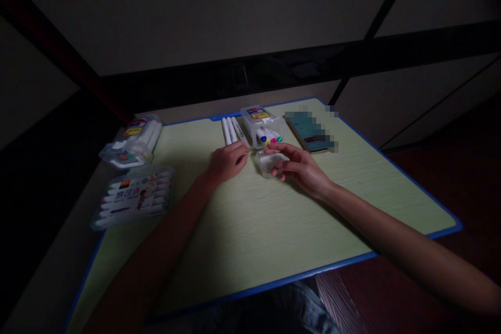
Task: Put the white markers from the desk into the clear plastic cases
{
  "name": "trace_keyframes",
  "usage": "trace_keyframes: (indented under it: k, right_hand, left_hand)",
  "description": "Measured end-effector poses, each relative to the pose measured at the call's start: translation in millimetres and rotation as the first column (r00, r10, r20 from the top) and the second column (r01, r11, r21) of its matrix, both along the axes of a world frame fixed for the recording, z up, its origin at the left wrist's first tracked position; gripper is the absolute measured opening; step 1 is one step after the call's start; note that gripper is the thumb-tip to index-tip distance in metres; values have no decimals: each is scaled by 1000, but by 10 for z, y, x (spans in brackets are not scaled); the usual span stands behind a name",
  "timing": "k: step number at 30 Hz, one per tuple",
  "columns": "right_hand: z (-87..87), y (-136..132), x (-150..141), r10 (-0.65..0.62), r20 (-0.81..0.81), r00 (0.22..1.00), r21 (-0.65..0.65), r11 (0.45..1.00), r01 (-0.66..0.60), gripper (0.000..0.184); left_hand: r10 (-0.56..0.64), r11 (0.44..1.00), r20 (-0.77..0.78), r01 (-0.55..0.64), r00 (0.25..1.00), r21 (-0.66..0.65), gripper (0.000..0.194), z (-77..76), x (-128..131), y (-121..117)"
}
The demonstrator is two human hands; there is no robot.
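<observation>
My left hand (230, 160) rests on the table with its fingers curled, at the near ends of several white markers (231, 129) lying side by side. What its fingers close on, if anything, is hidden. To its right, a clear plastic marker case (251, 124) lies on its side, its open end toward me. Coloured marker ends (273, 139), blue, pink and green among them, show in that opening. The case's clear lid (266, 165) hangs open on the tabletop. Over the lid hovers my right hand (303, 168), thumb and fingers apart, with nothing visible between them.
A phone (311, 133), partly blurred out, lies right of the case. At the left edge are another clear marker case (135, 138) and a flat marker box (135, 195). The pale green table (250, 240) has a blue rim; a wall panel (219, 15) stands behind.
</observation>
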State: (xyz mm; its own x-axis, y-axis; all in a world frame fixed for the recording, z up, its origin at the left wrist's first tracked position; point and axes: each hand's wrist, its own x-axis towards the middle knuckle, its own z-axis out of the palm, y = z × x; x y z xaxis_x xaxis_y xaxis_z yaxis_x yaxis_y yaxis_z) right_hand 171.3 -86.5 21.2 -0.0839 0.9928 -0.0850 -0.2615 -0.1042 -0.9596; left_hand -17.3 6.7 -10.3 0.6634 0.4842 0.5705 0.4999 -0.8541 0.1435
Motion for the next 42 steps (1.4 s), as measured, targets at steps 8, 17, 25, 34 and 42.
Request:
trace_keyframes:
  k: [8,17,25,34,42]
  right_hand:
    - [-47,-11,36,104,145,984,112,986,-120,13]
    - [-124,-143,52,-129,800,586,536,593,-601,35]
    - [-150,-139,77,-445,840,310,481,348,-805,35]
    - [-144,-141,69,-503,811,299,488,299,-820,35]
    - [-124,-142,70,-504,821,269,460,303,-835,38]
  left_hand:
    - [-6,1000,39,7,999,-9,13,-18,0,14]
    - [201,979,160,-196,966,-49,14,-6,1,46]
    - [576,810,144,-538,805,-233,8,40,-17,118]
    - [680,695,-56,-668,731,-266,12,78,27,75]
    - [706,642,-130,-707,696,-295,20,71,35,81]
